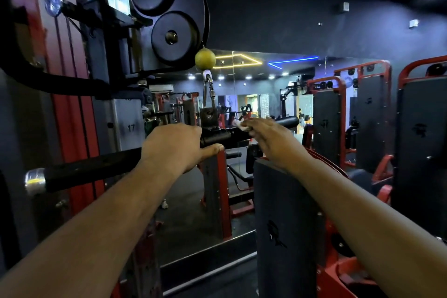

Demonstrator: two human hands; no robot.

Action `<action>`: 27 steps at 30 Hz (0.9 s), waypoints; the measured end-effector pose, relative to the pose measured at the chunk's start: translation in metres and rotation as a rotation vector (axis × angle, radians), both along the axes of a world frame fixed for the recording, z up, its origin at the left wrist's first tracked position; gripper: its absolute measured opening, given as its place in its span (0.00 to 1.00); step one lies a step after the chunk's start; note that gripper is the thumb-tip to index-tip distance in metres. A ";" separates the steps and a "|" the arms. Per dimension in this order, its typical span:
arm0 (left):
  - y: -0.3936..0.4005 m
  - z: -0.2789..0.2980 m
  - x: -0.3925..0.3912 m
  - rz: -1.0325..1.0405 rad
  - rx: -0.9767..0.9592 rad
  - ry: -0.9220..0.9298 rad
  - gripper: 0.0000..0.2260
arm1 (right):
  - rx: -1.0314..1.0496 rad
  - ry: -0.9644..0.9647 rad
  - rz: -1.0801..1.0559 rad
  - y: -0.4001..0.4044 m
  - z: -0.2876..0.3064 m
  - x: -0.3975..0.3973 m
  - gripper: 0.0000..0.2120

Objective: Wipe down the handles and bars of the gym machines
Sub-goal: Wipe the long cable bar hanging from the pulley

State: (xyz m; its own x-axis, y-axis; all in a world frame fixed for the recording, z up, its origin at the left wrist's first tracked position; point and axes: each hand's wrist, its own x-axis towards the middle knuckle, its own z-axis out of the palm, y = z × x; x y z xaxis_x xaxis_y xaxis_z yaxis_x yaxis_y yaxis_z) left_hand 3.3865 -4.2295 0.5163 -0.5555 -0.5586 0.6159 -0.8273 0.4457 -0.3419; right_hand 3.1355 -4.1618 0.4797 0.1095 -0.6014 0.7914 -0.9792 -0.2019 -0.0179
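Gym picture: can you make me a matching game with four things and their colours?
Things:
1. ball above the clip
2. end cap of the bar
3. machine frame on the right
4. cloth in the right hand

Colours:
A. red
B. white
C. yellow-green
D. silver

Pairs: 1-C, 2-D, 3-A, 4-B

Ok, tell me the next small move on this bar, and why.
Probably slide the right hand, with the white cloth it pinches, outward along the bar toward its right end. The left hand grips the bar beside the carabiner and steadies it, and the stretch beyond the cloth looks not yet covered.
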 end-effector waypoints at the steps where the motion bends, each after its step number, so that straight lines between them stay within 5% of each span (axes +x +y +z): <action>1: 0.001 0.000 0.000 -0.002 0.003 -0.001 0.32 | -0.050 0.006 -0.065 0.001 0.001 -0.010 0.15; 6: 0.005 0.000 0.001 0.000 0.007 -0.006 0.33 | -0.135 -0.193 -0.217 0.001 0.006 -0.028 0.14; 12: 0.002 0.000 0.001 0.009 0.011 -0.001 0.33 | -0.069 -0.112 0.105 -0.008 -0.008 0.036 0.16; 15: 0.005 0.000 0.004 -0.003 0.021 -0.009 0.33 | -0.138 -0.069 -0.015 -0.005 -0.009 0.002 0.16; 22: 0.007 0.005 0.008 -0.009 0.049 -0.025 0.32 | -0.190 -0.394 -0.347 0.005 -0.002 -0.061 0.16; 27: 0.003 0.000 0.005 -0.023 0.066 0.020 0.31 | -0.289 -0.486 -0.085 -0.016 -0.023 0.032 0.17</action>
State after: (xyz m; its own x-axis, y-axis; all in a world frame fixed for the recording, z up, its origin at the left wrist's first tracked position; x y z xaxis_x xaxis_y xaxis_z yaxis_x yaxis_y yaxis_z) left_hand 3.3913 -4.2266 0.5167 -0.5566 -0.5858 0.5890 -0.8231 0.4853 -0.2950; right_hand 3.1674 -4.1781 0.4567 -0.3480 -0.3434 0.8724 -0.8852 -0.1861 -0.4263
